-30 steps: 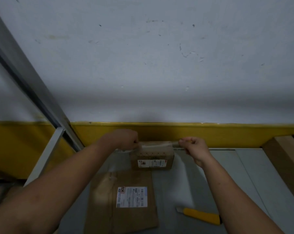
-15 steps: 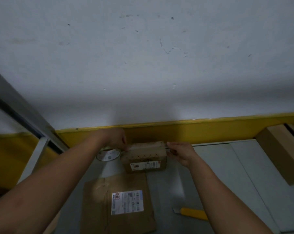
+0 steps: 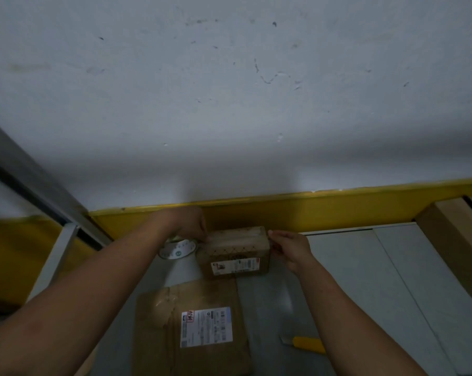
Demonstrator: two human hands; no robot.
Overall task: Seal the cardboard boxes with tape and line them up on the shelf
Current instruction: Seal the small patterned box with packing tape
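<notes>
Small box (image 3: 236, 252), long axis L–R, sits between the hands. L hand (image 3: 192, 225) at box's left end, R hand (image 3: 290, 248) at its right end, equally near; both fingers curled, apparently pinching tape strip (image 3: 238, 234) along box top. Tape roll (image 3: 178, 248) just left of box.

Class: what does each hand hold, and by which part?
The small cardboard box: left hand pinches its top left edge, right hand its top right corner. Whether they also pinch the tape strip cannot be told.

yellow utility knife (image 3: 306, 344), scuffed white wall (image 3: 229, 90), yellow band (image 3: 338, 210)
</notes>
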